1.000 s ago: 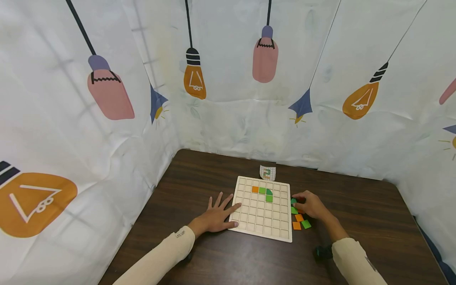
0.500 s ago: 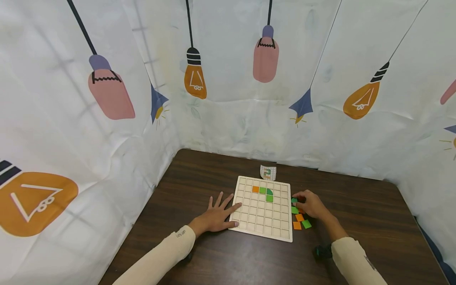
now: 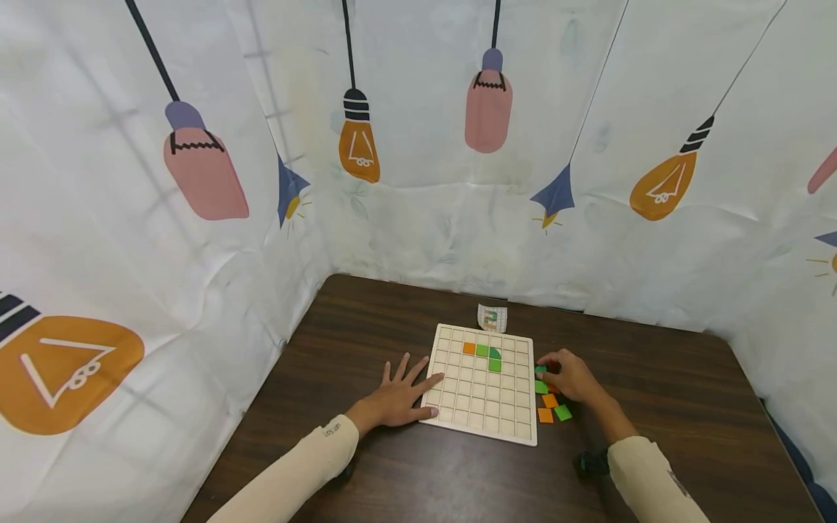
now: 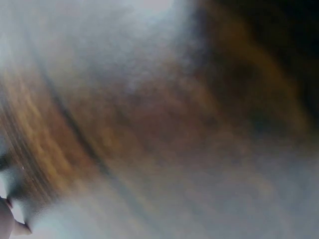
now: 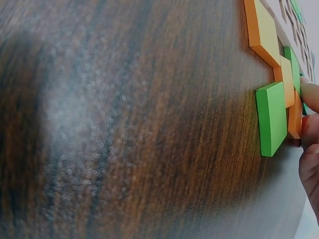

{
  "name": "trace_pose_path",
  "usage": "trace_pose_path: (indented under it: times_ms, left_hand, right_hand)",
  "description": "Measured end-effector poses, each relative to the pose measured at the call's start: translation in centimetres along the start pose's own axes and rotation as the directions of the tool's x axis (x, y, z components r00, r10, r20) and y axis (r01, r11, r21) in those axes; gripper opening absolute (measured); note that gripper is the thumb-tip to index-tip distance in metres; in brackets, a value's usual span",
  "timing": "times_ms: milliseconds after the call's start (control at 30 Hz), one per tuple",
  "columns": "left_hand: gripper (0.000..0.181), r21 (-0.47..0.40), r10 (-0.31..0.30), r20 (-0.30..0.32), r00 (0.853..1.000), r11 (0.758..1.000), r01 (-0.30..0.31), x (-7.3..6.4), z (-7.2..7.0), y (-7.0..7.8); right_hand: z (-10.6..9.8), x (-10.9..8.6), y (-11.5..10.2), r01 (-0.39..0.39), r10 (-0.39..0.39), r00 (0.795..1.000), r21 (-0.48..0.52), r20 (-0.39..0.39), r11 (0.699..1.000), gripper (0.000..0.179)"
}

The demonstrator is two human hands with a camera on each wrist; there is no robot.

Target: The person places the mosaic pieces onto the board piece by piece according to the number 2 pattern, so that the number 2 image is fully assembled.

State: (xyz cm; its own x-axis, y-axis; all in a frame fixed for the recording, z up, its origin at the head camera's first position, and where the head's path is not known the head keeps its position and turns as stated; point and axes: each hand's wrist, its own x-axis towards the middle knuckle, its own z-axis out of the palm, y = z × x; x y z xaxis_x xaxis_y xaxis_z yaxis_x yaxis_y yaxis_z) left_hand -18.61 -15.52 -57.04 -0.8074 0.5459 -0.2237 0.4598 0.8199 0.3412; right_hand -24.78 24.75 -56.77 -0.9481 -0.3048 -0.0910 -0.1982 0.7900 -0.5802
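While the left hand (image 3: 392, 402) rests, fingers spread, on a gridded board (image 3: 480, 403), the right hand (image 3: 572, 376) pinches a dark green tile (image 3: 540, 369).

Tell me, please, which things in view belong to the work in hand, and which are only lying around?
Likely belonging to the work:
gridded board
coloured pieces set on it
loose coloured pieces beside it
small printed card at its far edge

Only surroundings, with no clear stray object:
table
lamp-patterned wall covering
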Motion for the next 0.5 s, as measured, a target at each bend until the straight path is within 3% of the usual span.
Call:
trace_pose_path:
  times_ms: [500]
  left_hand:
    - [0.073,0.007,-0.007,0.002,1.0,1.0,0.007,0.03,0.21,0.03]
  right_hand:
    - [0.17,-0.07,-0.02,0.001,-0.001,1.0,0.0,0.003,1.0,0.02]
